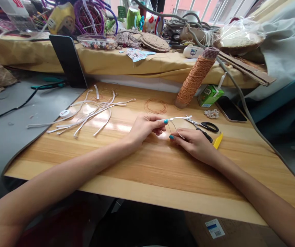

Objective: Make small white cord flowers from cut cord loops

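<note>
Wood: a pale, glossy table with visible grain and a rounded left corner, catching window glare near its far edge.
Left hand: the left hand pinches one end of a white strip between thumb and fingertips, held just above the table.
Right hand: the right hand rests on the table, fingers closed on a thin brown cord that loops up to the strip.
Beside the hands: black-handled scissors and a yellow tool lie just right of the right hand.
Farther back: a coil of cord, a leaning spool, a green carton and a dark phone.
Left part: loose white strips spread out.
Room: a cluttered shelf draped in yellow cloth runs behind, under a bright window; grey floor to the left.
</note>
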Demonstrator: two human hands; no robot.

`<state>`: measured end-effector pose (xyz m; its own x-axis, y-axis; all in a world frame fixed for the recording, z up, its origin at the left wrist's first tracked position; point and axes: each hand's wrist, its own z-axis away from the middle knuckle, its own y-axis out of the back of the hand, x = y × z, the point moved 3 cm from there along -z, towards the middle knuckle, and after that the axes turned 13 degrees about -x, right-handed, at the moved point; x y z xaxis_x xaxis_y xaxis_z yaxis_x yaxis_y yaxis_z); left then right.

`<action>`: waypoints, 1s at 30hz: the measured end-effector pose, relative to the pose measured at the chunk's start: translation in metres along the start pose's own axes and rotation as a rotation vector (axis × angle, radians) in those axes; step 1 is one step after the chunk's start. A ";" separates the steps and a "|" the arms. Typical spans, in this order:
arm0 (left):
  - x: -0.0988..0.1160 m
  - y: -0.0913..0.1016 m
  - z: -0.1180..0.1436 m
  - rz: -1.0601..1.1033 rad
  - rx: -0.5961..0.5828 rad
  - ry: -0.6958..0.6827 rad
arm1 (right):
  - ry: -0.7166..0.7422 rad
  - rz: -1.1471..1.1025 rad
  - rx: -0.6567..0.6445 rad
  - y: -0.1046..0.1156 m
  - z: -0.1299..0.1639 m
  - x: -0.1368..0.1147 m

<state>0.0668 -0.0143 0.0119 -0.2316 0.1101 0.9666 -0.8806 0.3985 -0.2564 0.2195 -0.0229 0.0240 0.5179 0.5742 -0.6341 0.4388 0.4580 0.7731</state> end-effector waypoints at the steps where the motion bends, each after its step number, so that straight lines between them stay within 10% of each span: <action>1: -0.001 0.001 -0.001 0.035 0.009 0.009 | -0.072 -0.110 -0.007 0.000 0.000 0.002; 7: 0.000 0.003 -0.003 0.135 0.041 0.031 | -0.218 -0.558 0.056 -0.004 0.002 0.001; 14: 0.007 0.003 -0.001 -0.880 -0.049 -0.270 | 0.240 0.430 0.298 -0.009 0.011 -0.028; 19: 0.005 -0.004 0.004 -1.362 -0.206 -0.498 | 0.319 0.610 0.420 0.000 0.017 -0.029; 24: 0.004 -0.015 0.011 -1.299 -0.324 -0.528 | 0.310 0.486 0.384 0.002 0.017 -0.030; 30: 0.007 -0.025 0.016 -0.568 -0.382 -0.295 | 0.099 0.151 0.277 0.016 0.007 -0.009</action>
<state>0.0806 -0.0384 0.0252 0.0679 -0.4347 0.8980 -0.7048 0.6161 0.3516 0.2273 -0.0257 0.0421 0.5245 0.6912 -0.4972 0.5522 0.1684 0.8166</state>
